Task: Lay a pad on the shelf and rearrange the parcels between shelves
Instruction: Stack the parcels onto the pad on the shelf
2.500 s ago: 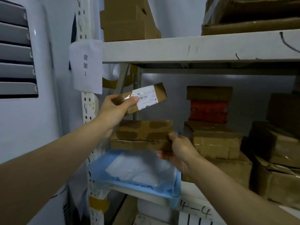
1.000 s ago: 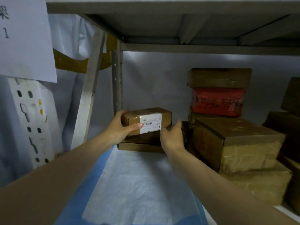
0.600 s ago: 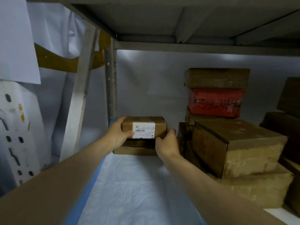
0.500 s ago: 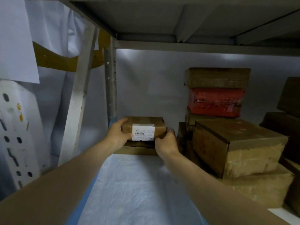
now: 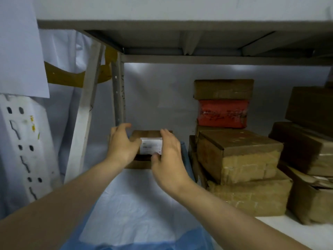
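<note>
STACK: labelled parcel (image 5: 150, 141) on flat parcel (image 5: 140, 166) at rear of pad (image 5: 129, 204), likely freeing front space | left hand (image 5: 122, 147): fingers spread, empty | right hand (image 5: 168, 157): fingers spread, empty

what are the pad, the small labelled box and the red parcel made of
The pad looks like paper-like fabric, matte white centre, blue border, creased. The small labelled box: matte brown cardboard with white paper label. The red parcel: probably glossy plastic wrap or tape; it shines and wrinkles.

Storeroom: metal shelving (image 5: 180, 26), stacked parcels (image 5: 239, 156).
</note>
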Demonstrator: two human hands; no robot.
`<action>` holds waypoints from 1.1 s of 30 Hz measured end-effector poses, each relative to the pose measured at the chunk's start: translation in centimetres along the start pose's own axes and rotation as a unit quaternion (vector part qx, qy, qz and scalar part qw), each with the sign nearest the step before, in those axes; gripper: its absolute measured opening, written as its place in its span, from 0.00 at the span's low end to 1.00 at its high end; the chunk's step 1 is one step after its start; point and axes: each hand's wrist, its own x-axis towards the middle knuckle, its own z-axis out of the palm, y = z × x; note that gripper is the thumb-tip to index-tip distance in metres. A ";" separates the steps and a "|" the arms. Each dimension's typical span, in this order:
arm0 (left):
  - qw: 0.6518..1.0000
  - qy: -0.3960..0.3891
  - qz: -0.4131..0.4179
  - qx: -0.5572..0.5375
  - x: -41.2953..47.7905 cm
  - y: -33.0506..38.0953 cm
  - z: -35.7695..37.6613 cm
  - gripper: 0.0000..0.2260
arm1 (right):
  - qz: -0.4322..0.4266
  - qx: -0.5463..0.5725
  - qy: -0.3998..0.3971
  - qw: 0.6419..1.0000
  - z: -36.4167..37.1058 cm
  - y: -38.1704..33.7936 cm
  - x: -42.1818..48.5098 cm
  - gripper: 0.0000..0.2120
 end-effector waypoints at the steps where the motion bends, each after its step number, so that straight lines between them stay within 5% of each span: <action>1: 1.000 0.005 0.005 -0.014 -0.6 1.0 -0.2 0.22 | -0.040 0.005 0.004 0.999 -1.4 -1.0 -0.9 0.31; 5: 0.990 -0.052 -0.003 -0.130 -4.1 5.8 0.3 0.24 | -0.146 0.006 0.053 0.988 -8.0 -3.1 -3.6 0.29; 8: 0.972 -0.159 -0.028 -0.171 -6.7 9.3 1.6 0.41 | -0.149 -0.018 0.112 0.982 -13.5 -1.9 -4.5 0.28; 12: 0.946 -0.300 -0.006 -0.121 -9.4 12.1 3.5 0.64 | -0.005 0.007 0.173 0.985 -19.9 1.5 -4.9 0.25; 15: 0.934 -0.348 0.005 -0.083 -10.3 12.9 4.7 0.69 | 0.135 0.044 0.123 0.982 -22.8 4.2 -5.7 0.26; 19: 0.932 -0.349 -0.002 -0.098 -11.0 13.9 5.5 0.62 | 0.237 0.122 0.018 0.964 -23.7 6.1 -7.5 0.27; 23: 0.938 -0.327 -0.001 -0.113 -11.1 14.1 5.7 0.61 | 0.248 0.138 -0.040 0.958 -23.5 6.7 -8.2 0.17; 33: 0.971 -0.179 -0.008 -0.160 -9.4 13.9 2.4 0.61 | 0.267 0.024 0.029 0.963 -22.7 9.1 -7.2 0.25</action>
